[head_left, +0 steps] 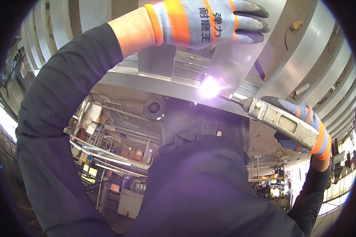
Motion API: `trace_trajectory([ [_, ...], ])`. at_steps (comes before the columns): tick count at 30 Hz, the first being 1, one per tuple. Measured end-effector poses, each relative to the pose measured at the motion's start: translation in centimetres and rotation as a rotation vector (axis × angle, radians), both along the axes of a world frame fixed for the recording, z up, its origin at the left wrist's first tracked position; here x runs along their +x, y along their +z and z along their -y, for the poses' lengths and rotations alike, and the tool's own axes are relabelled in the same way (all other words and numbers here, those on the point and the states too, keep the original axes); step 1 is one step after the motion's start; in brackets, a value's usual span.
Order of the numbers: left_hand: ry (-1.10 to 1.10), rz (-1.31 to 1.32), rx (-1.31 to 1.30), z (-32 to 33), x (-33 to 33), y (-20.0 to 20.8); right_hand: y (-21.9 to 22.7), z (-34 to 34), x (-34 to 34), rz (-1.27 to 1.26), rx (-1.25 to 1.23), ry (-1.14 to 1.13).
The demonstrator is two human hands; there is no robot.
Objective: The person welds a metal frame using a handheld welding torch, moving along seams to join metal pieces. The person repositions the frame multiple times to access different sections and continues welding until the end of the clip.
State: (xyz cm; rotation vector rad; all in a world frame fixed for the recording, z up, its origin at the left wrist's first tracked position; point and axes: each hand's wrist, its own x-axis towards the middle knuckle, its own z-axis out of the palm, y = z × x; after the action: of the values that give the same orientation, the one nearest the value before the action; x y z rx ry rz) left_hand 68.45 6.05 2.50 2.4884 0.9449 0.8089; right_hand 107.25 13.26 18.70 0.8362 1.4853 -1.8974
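In my right hand (309, 115), gloved in grey-blue and orange, is a handheld welding torch (285, 121) with a worn pale body; the fingers wrap round it. Its thin nozzle points left at a glaring white-violet light (209, 87), which hides the spot where a wide metal slat (241, 59) meets a long metal rail (146, 82). Beyond the rail, my left hand (213, 23), in a matching glove with dark fingertips, stretches flat over the slat with its fingers extended. Whether its palm touches the metal I cannot tell.
More curved-looking metal slats (300, 43) run side by side to left and right. A dark, thin, red-tipped thing (260, 71) lies beside the slat. Below the rail are a round dark reel (154, 107) and racks of metal bars (106, 152). A dry leaf (296, 25) lies at the far right.
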Motion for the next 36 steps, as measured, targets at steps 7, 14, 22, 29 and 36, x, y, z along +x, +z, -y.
trace_trajectory([
  [7, -0.022, -0.102, -0.14, 0.1, 0.3, -0.6, -0.1, 0.4, 0.0, -0.017, -0.004, -0.037],
  [14, -0.105, -0.171, 0.044, -0.7, 0.9, -0.5, 0.8, 0.1, -0.6, 0.12, -0.075, -0.059],
  [22, 0.034, -0.785, 0.606, 0.8, 0.9, -0.2, -0.5, 0.5, 2.3, -0.256, 0.224, 0.077],
  [29, -0.093, -0.644, 0.37, 0.8, 0.4, 0.2, -0.3, 0.7, 3.3, -0.303, 0.357, 0.121],
  [36, -0.097, -0.225, -0.114, 0.5, 0.9, -0.9, 0.4, 0.2, 2.2, -0.091, 0.142, 0.067],
])
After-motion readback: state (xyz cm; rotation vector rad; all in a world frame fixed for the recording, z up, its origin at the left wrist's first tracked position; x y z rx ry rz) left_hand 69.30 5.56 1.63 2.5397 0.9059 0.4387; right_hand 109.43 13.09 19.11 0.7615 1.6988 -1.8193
